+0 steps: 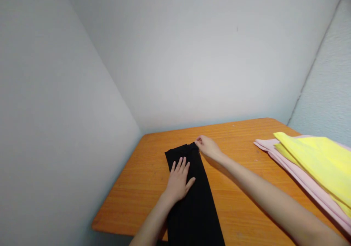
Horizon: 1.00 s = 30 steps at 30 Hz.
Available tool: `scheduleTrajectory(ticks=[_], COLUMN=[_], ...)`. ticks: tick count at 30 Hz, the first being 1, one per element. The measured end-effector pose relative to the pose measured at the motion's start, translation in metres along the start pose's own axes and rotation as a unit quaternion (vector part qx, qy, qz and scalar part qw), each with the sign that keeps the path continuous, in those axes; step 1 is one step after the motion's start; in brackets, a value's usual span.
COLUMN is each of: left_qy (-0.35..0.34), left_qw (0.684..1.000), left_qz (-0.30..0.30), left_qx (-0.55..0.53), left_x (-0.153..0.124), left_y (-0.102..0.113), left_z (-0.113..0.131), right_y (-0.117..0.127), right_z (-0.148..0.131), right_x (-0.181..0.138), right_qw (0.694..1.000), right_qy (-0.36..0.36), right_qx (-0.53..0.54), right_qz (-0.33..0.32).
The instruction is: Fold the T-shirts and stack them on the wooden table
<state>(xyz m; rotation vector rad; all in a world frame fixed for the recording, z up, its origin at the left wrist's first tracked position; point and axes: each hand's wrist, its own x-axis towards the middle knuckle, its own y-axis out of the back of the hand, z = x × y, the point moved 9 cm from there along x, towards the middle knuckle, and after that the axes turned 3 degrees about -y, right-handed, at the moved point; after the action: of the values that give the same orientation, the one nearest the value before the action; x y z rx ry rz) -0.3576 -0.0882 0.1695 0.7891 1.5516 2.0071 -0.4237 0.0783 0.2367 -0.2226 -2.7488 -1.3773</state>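
A long black folded garment, which looks like a pair of trousers, lies lengthwise on the wooden table. Its gathered top edge points toward the far wall, and its lower end runs out of the bottom of the view. My left hand rests flat on the black cloth, fingers spread, a little below that top edge. At the upper right corner, my right hand pinches the edge of the cloth between thumb and fingers.
On the right side of the table lie a folded yellow cloth and, beneath it, a folded pink cloth. White walls stand close behind the table and to its left.
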Motion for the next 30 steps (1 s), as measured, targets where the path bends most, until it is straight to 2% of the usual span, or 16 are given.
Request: scheduleTrajectory(ticks=[2,5,8,10,13,15,18,20,22,25,28,30], left_qy=[-0.006,-0.007,-0.004,-0.006,-0.019,-0.043,-0.096,-0.134,-0.175,-0.214,-0.240,-0.253], left_qw=[0.999,0.999,1.000,0.998,0.994,0.996,0.993,0.986,0.978,0.969,0.957,0.954], left_qz=[0.011,0.011,0.002,0.016,0.047,0.021,-0.064,-0.096,-0.114,-0.099,-0.022,0.023], left_qx=[0.043,0.047,-0.007,-0.065,-0.094,-0.071,-0.039,-0.023,-0.002,0.079,0.160,0.157], left_x=[-0.002,0.001,0.001,-0.008,-0.035,-0.057,-0.088,-0.104,-0.119,-0.138,-0.153,-0.160], left_y=[-0.003,-0.005,0.001,0.016,0.046,0.053,0.044,0.036,0.028,0.018,0.011,0.007], left_z=[0.003,0.005,0.002,-0.005,-0.019,-0.021,-0.009,0.006,0.024,0.049,0.073,0.085], right_y=[-0.009,-0.029,-0.032,-0.024,-0.011,-0.014,-0.035,-0.045,-0.048,-0.045,-0.040,-0.038], right_z=[0.015,0.021,0.013,0.003,-0.008,-0.017,-0.017,-0.005,0.007,0.018,0.025,0.024], right_x=[0.032,0.060,0.066,0.056,0.013,-0.035,-0.121,-0.168,-0.202,-0.238,-0.263,-0.278], right_qw=[0.999,0.998,0.999,0.999,0.995,0.980,0.923,0.895,0.883,0.889,0.906,0.908], right_qy=[-0.030,-0.038,-0.018,0.017,0.096,0.192,0.325,0.347,0.350,0.349,0.349,0.360], right_qx=[-0.012,-0.019,-0.023,-0.023,-0.015,-0.005,-0.012,-0.029,-0.043,-0.078,-0.132,-0.142], right_qz=[-0.010,-0.044,-0.040,-0.018,-0.004,-0.054,-0.206,-0.280,-0.311,-0.285,-0.199,-0.163])
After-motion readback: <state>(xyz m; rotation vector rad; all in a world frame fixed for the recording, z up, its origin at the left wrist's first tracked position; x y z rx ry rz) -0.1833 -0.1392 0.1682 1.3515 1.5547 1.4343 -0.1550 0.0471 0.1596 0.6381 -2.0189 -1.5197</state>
